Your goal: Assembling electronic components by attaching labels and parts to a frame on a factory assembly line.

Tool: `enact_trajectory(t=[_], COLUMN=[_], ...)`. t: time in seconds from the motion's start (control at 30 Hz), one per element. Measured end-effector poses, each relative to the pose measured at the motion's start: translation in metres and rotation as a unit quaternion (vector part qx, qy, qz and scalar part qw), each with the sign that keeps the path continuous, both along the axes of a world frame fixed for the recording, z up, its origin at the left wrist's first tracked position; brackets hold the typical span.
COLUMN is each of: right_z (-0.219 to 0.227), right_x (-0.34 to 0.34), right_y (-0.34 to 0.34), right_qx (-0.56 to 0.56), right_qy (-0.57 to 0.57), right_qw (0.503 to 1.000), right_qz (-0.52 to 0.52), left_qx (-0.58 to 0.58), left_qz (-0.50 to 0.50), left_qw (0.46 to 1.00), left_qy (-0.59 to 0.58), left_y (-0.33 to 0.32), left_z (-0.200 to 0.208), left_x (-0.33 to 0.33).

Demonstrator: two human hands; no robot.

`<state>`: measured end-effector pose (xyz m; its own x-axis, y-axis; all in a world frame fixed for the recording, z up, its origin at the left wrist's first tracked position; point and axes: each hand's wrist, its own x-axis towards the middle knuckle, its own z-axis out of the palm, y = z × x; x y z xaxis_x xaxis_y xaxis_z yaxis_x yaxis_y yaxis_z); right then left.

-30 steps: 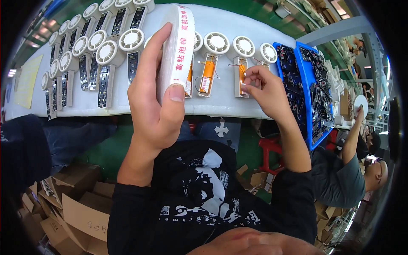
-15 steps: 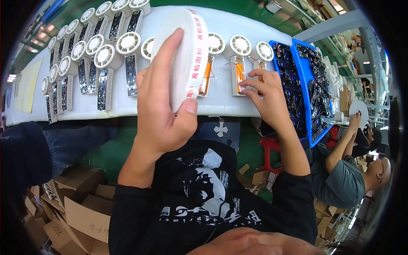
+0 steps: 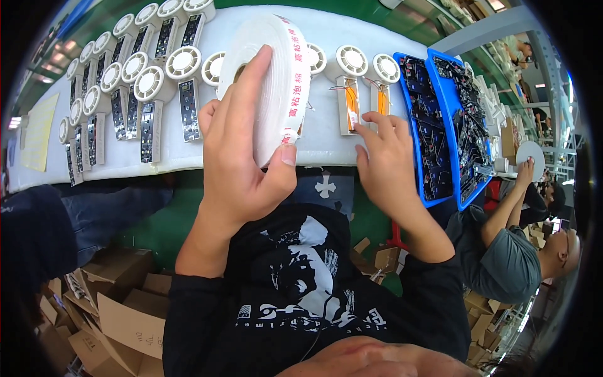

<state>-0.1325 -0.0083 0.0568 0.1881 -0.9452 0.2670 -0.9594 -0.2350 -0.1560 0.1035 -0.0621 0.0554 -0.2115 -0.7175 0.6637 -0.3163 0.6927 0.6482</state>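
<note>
My left hand [image 3: 242, 147] grips a thick roll of white foam tape [image 3: 276, 88] with red print on its outer face. The roll stands on edge above the table and hides part of a white handheld fan [image 3: 316, 58] behind it. My right hand [image 3: 386, 151] is by the lower end of another fan's handle [image 3: 343, 116], thumb and forefinger apart. That handle lies open, showing an orange cell with thin wires and a small white piece at its lower end. One more fan [image 3: 381, 94] with an orange cell lies just beyond my right fingers.
Rows of fans with exposed circuit boards [image 3: 147, 132] cover the table's left side. Two blue trays [image 3: 452, 135] of dark boards stand on the right. A yellow sheet [image 3: 39, 135] lies far left. Cardboard boxes [image 3: 129, 320] sit below; a co-worker [image 3: 509, 267] is at right.
My right hand has drawn back slightly toward me, and its thumb has come down away from the handle. The left hand keeps hold of the tape roll. The view has shifted a little.
</note>
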Motion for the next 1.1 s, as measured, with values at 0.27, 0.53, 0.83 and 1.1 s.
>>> enact_trajectory(t=[0.27,0.53,0.83,1.1], right_z=[-0.005,0.039,0.029,0.034], right_x=[0.001,0.007,0.04,0.034], right_y=[0.002,-0.003,0.003,-0.003], right_qx=[0.005,-0.117,-0.204,-0.15], right_qy=[-0.043,-0.258,-0.197,-0.296], right_qw=[0.999,0.952,0.945,0.919], right_qz=[-0.026,0.117,0.161,0.212], left_qx=[-0.054,-0.029,-0.05,-0.007], left_qz=[0.032,0.072,0.119,0.086], left_qw=[0.997,0.991,0.973,0.986], left_qy=[-0.044,-0.114,-0.191,-0.145], left_y=[0.0,0.01,0.016,0.01], left_z=[0.002,0.008,0.006,0.005], left_x=[-0.007,-0.02,-0.027,-0.023])
